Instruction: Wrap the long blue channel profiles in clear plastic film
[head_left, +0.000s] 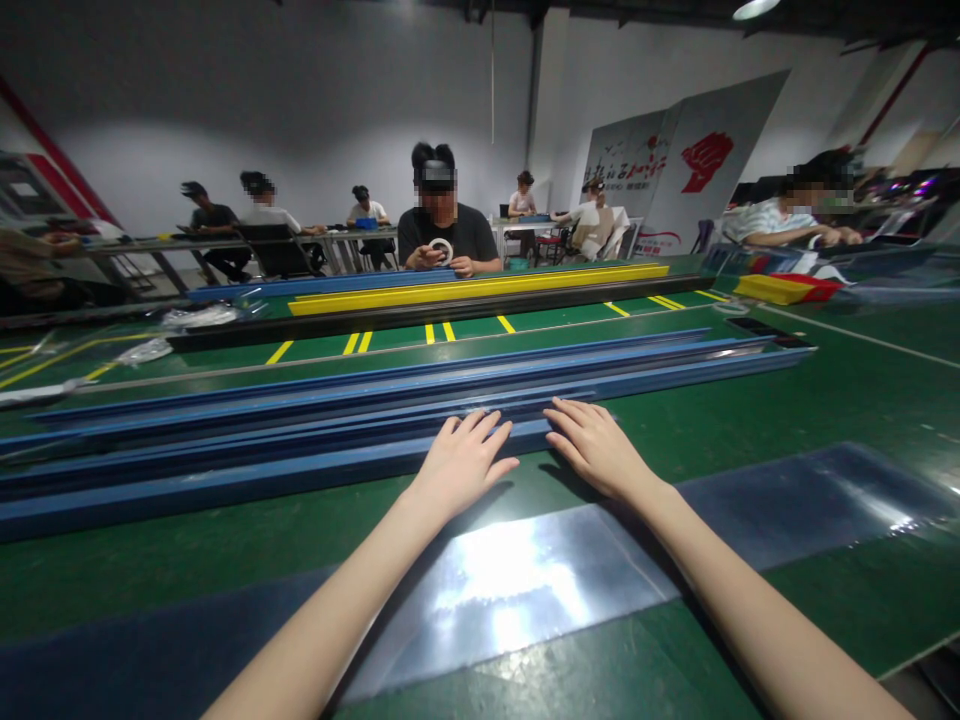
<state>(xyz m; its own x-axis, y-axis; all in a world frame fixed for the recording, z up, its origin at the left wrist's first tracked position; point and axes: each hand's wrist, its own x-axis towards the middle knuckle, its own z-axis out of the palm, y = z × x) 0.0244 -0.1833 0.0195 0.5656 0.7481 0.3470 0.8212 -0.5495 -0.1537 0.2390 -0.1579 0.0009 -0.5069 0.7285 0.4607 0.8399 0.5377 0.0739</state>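
My left hand [461,465] is stretched out with its fingers apart, the fingertips at the near long blue strip [247,478]. To its right, my right hand [600,448] has its fingers extended too, over the right end of that strip. Neither hand is closed around anything; whether the fingertips press on the strip or hover, I cannot tell. Several more long blue strips [660,375] with raised edges lie just beyond, side by side. Below my forearms, a long clear plastic film [525,590] lies flat across the green table and reflects the light.
Farther back on the green table [862,400] lie a yellow strip [480,288] and a black strip [450,312]. A dark phone-like slab [769,333] and a yellow and red tray [780,288] are at the right. A co-worker [450,235] opposite holds a white ring-shaped roll.
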